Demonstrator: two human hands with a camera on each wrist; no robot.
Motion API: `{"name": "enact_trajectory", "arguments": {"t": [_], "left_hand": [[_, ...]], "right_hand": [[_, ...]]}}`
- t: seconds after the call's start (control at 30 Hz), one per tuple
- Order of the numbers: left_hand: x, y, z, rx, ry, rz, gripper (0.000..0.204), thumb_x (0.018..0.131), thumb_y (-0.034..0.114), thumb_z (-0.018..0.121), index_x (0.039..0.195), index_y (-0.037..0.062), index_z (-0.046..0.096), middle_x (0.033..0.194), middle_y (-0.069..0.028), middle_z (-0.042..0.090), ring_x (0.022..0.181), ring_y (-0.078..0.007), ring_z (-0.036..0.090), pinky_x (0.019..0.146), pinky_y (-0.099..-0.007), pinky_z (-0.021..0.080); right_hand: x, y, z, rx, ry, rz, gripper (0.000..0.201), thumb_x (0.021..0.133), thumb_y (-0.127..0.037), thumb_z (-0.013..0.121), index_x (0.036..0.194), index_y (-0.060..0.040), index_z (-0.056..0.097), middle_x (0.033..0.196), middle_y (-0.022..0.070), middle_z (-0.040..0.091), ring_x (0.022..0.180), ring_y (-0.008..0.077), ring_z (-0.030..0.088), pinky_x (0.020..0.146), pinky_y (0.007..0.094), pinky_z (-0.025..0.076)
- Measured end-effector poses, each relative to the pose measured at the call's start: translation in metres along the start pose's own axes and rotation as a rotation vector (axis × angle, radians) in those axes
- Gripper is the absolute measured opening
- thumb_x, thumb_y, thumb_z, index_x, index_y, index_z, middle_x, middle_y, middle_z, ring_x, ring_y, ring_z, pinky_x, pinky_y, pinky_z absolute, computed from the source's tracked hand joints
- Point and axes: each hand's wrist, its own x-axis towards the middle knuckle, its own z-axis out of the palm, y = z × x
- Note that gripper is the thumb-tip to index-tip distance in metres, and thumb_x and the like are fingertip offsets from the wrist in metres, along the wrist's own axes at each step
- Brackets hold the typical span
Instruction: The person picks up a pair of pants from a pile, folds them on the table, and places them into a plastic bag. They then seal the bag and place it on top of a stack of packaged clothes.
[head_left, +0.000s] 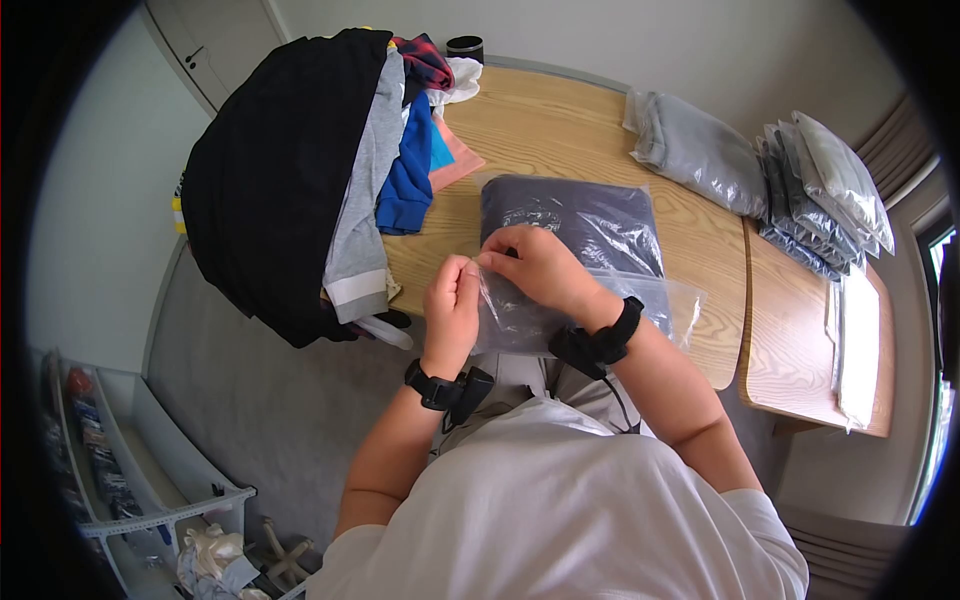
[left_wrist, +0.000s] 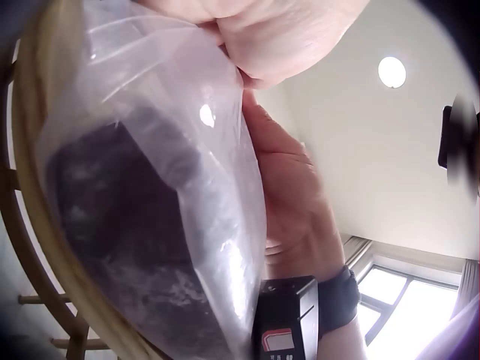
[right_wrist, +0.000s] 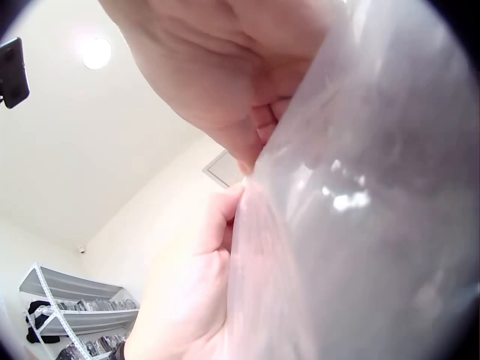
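Note:
A clear plastic bag [head_left: 520, 322] with a folded dark garment [head_left: 570, 215] inside lies at the table's near edge. At the bag's left corner, the left hand [head_left: 452, 312] pinches its edge between thumb and finger. Right beside it the right hand [head_left: 540, 268] pinches the same edge, the two sets of fingertips nearly touching. In the left wrist view the dark cloth [left_wrist: 120, 217] shows through the film, below the hands. The right wrist view has the film [right_wrist: 360, 225] stretching away from both pinching hands.
A heap of clothes under a black cloth [head_left: 275, 170] stands at the left, with a blue sleeve [head_left: 405, 185] on the table [head_left: 540, 110]. Bagged garments [head_left: 700, 150] and a stack of bags [head_left: 825, 185] lie at the right. Lower left is a white shelf unit [head_left: 160, 515].

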Motion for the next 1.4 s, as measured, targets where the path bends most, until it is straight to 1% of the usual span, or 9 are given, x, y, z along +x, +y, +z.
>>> {"name": "enact_trajectory", "arguments": {"t": [0.3,0.57,0.77,0.9,0.97,1.03,1.1,1.17,1.4], "left_hand": [[0.002,-0.011,0.004,-0.134,0.100,-0.093,0.018,0.098,0.013,0.046,0.084,0.0039,0.051,0.065,0.0004,0.050,0.059,-0.0070,0.048,0.055,-0.0228,0.040],[0.005,-0.015,0.000,-0.149,0.082,-0.170,0.020,0.099,0.016,0.045,0.082,0.0057,0.050,0.065,0.0016,0.048,0.059,-0.0064,0.044,0.055,-0.0223,0.036],[0.006,-0.016,0.000,-0.218,0.091,-0.333,0.019,0.099,0.017,0.046,0.084,0.0062,0.051,0.069,0.0029,0.050,0.061,-0.0054,0.045,0.057,-0.0214,0.038],[-0.002,-0.006,-0.025,-0.055,0.008,-0.246,0.021,0.099,0.019,0.046,0.098,0.0026,0.058,0.083,-0.0021,0.060,0.073,-0.0087,0.053,0.064,-0.0240,0.042],[-0.016,0.014,-0.029,0.278,0.210,0.249,0.030,0.100,0.017,0.037,0.111,0.0005,0.059,0.101,-0.0097,0.063,0.087,-0.0150,0.057,0.070,-0.0298,0.044],[-0.030,0.031,-0.045,0.541,-0.033,0.630,0.038,0.096,0.027,0.042,0.114,-0.0016,0.059,0.113,-0.0161,0.062,0.101,-0.0276,0.059,0.083,-0.0354,0.045],[-0.032,0.041,-0.041,0.613,-0.436,0.792,0.040,0.091,0.031,0.053,0.114,0.0000,0.060,0.120,-0.0158,0.059,0.113,-0.0318,0.055,0.091,-0.0384,0.044],[-0.030,0.046,-0.031,0.828,-0.666,0.749,0.049,0.081,0.031,0.068,0.121,0.0049,0.057,0.131,-0.0146,0.053,0.125,-0.0335,0.047,0.097,-0.0421,0.042],[-0.017,-0.006,-0.029,0.748,-0.624,0.570,0.076,0.062,-0.003,0.076,0.132,0.0103,0.048,0.142,-0.0118,0.042,0.132,-0.0325,0.039,0.106,-0.0402,0.040]], "right_hand": [[-0.042,0.015,-0.069,-0.228,-0.024,0.063,0.017,0.084,-0.014,0.063,0.092,0.0005,0.066,0.088,0.0158,0.064,0.081,0.0269,0.062,0.073,0.0338,0.048],[-0.133,0.065,-0.167,-0.505,0.196,0.261,0.015,0.084,-0.014,0.066,0.093,-0.0018,0.067,0.089,0.0124,0.065,0.079,0.0243,0.061,0.071,0.0320,0.047],[-0.154,0.061,-0.144,-0.468,0.566,0.126,0.015,0.077,-0.009,0.071,0.090,-0.0053,0.067,0.090,0.0111,0.065,0.088,0.0306,0.060,0.076,0.0366,0.047],[-0.176,0.034,-0.107,-0.457,0.373,-0.170,0.023,0.073,-0.010,0.074,0.095,-0.0113,0.067,0.097,0.0039,0.065,0.096,0.0237,0.060,0.086,0.0393,0.044],[-0.182,0.036,-0.083,-0.589,0.286,-0.212,0.029,0.074,-0.013,0.073,0.103,-0.0134,0.068,0.110,0.0037,0.064,0.111,0.0239,0.056,0.097,0.0429,0.040],[-0.185,0.042,-0.071,-0.611,0.271,-0.142,0.032,0.075,-0.014,0.073,0.107,-0.0145,0.067,0.117,0.0038,0.062,0.117,0.0241,0.053,0.101,0.0448,0.037],[-0.186,0.051,-0.062,-0.660,0.273,-0.039,0.039,0.077,-0.019,0.072,0.115,-0.0174,0.066,0.129,0.0040,0.057,0.127,0.0244,0.046,0.108,0.0496,0.030],[-0.182,0.051,-0.060,-0.697,0.303,0.026,0.043,0.076,-0.020,0.073,0.118,-0.0147,0.064,0.132,0.0057,0.055,0.127,0.0274,0.046,0.107,0.0470,0.032],[-0.180,0.072,-0.067,-0.254,0.379,0.103,0.045,0.081,-0.018,0.072,0.122,-0.0051,0.060,0.135,0.0136,0.052,0.132,0.0329,0.040,0.108,0.0410,0.034]]}}
